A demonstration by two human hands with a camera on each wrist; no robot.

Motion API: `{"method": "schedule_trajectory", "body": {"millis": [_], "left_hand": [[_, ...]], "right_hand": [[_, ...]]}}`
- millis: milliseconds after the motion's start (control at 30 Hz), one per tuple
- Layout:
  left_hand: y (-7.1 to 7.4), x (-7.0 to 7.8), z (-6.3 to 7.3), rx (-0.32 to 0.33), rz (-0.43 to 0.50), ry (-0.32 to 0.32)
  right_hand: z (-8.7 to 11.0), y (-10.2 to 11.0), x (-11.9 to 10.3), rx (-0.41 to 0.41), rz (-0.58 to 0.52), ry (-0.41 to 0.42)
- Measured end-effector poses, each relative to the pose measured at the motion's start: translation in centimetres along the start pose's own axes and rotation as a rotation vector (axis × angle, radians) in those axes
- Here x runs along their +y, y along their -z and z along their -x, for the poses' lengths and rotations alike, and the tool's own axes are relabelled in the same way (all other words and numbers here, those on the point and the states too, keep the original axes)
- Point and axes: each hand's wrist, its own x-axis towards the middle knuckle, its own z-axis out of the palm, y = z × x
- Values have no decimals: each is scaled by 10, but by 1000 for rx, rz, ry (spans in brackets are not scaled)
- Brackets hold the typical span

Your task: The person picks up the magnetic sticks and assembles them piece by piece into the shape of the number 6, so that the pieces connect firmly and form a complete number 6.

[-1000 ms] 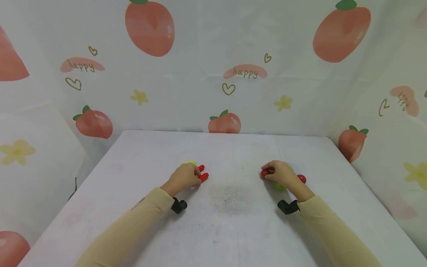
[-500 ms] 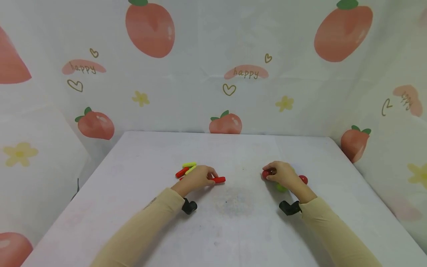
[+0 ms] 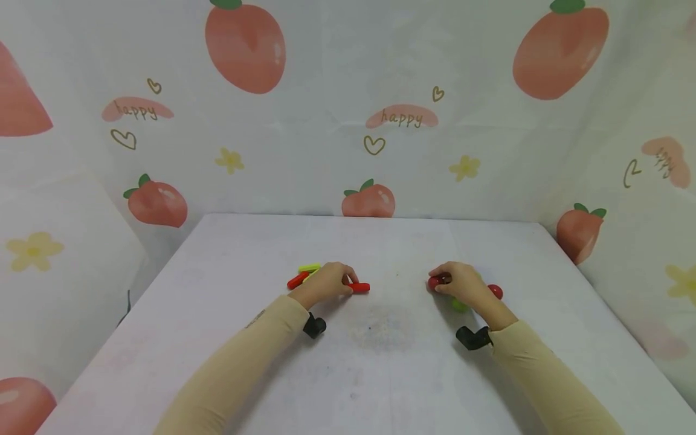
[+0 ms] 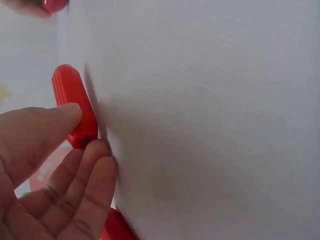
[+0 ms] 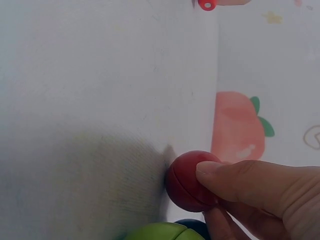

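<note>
My left hand pinches a short, stubby red ridged stick between thumb and fingers, low over the table. Behind that hand lie another red stick and a yellow one, with a second yellow one partly covered. On the right, my right hand holds a dark red ball with a seam line, its thumb on the near side. Beneath the palm sits a green ball, with a dark blue round thing beside it, mostly hidden. Another red ball rests right of the wrist.
Both hands work over a white-covered table. A white curtain printed with peaches rises behind its far edge and along the sides. Black camera mounts stick out under both wrists.
The left hand has moved right, away from the other sticks, carrying one red stick, and the group behind it has come into view. The right hand has stayed nearly still on its ball.
</note>
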Motion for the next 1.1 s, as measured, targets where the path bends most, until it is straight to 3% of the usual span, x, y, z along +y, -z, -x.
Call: {"method": "schedule_trajectory", "body": {"millis": [467,700,867,1100], "left_hand": [[-2,0,-4,-22,53,46],[-4,2,-4,38,13,24],[-4,8,0,46,33,57],[-5,14,1,64,-23,75]], "right_hand": [[0,0,-2,-9,16,-13],[0,0,-2,-13,2,-16],[0,1,-3,-15,-8,-17],[1,0,-3,-16,-9,-15]]}}
